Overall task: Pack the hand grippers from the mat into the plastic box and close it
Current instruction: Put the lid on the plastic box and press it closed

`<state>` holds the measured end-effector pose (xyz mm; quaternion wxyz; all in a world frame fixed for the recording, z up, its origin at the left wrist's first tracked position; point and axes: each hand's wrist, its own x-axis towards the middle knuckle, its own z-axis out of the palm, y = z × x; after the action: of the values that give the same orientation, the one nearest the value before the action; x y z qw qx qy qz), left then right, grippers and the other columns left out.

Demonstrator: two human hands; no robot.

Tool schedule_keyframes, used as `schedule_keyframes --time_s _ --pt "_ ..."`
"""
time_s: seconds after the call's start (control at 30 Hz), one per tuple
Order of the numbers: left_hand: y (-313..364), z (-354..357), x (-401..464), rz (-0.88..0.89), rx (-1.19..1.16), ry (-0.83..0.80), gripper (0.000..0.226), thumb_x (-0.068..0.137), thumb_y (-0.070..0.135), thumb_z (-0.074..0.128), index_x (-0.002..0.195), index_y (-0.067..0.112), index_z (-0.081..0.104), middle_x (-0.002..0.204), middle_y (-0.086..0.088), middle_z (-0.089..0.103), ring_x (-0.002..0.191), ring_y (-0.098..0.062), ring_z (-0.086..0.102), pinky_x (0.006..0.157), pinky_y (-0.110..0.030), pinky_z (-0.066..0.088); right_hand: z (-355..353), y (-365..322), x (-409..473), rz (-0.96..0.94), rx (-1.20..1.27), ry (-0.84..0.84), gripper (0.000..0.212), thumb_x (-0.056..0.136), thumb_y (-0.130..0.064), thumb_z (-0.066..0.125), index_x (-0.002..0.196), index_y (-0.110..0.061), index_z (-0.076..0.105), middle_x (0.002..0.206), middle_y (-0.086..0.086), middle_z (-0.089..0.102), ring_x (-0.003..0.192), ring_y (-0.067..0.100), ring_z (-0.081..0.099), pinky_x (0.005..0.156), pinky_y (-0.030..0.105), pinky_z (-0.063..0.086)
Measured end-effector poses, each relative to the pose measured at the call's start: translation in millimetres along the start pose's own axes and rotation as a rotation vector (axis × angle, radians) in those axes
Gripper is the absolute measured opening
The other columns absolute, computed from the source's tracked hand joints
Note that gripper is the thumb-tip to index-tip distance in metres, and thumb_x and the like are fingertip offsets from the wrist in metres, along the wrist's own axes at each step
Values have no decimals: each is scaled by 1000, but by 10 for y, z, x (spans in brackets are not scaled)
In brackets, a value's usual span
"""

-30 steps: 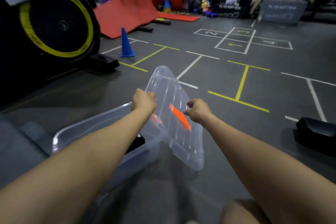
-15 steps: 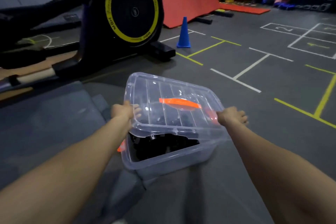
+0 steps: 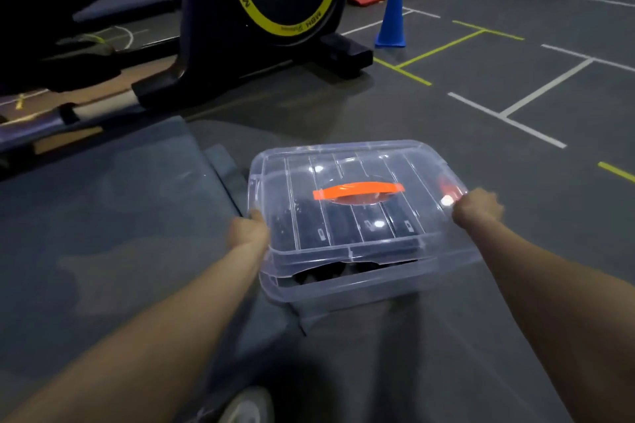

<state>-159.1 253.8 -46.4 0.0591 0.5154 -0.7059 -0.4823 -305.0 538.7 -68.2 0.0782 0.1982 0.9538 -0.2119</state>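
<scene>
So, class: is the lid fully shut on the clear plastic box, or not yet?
Not yet. The lid lies on the box, but a gap shows along its near edge. The left hand and right hand hold its sides.

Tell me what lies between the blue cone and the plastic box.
Head view: only bare grey floor with a yellow tape line separates the blue cone from the plastic box; nothing stands there.

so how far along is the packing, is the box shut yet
Nearly done. Dark hand grippers show through the clear lid, so the packing looks finished. The lid lies on the plastic box, and the left hand and right hand grip its two ends. A gap shows along the near edge, so what seems left is to press it down; whether the orange side latch is fastened cannot be told.
</scene>
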Motion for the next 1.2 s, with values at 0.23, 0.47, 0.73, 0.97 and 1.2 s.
schedule_keyframes --time_s 0.23,0.47,0.73,0.97,1.2 --pt "-144 129 13 -25 435 52 38 95 16 43 125 -4 53 134 -24 47 124 -37 46 99 -36 40 43 103 -62 -80 5 79 37 91 -7 42 126 -7 54 132 19 43 121 43 45 101 47 41" --pt "-286 272 -9 2 616 75 39 95 1 35 132 -6 43 140 -19 33 127 -36 36 104 -40 35 50 249 -96 -141 -61 52 38 90 -2 38 124 -4 54 130 20 45 118 43 49 99 42 43" --pt "-51 256 21 -27 804 19 48 91 6 48 137 -2 38 144 -19 30 131 -34 39 109 -37 36 -14 261 -36 -201 -132 9 37 90 -1 39 124 -2 54 131 19 46 117 42 51 97 41 45" --pt "152 575 -241 228 780 115 55 91 20 50 140 7 29 147 -11 21 131 -29 29 110 -35 27 -53 351 26 -174 110 -49 38 88 -4 46 125 -9 58 128 18 55 114 38 56 95 39 47" --pt "302 1288 -736 740 863 -316 84 83 51 59 149 24 14 159 -3 1 146 -30 8 119 -42 16 7 413 154 -29 408 -178 59 82 -33 68 129 -2 49 131 21 53 118 38 53 100 42 44"
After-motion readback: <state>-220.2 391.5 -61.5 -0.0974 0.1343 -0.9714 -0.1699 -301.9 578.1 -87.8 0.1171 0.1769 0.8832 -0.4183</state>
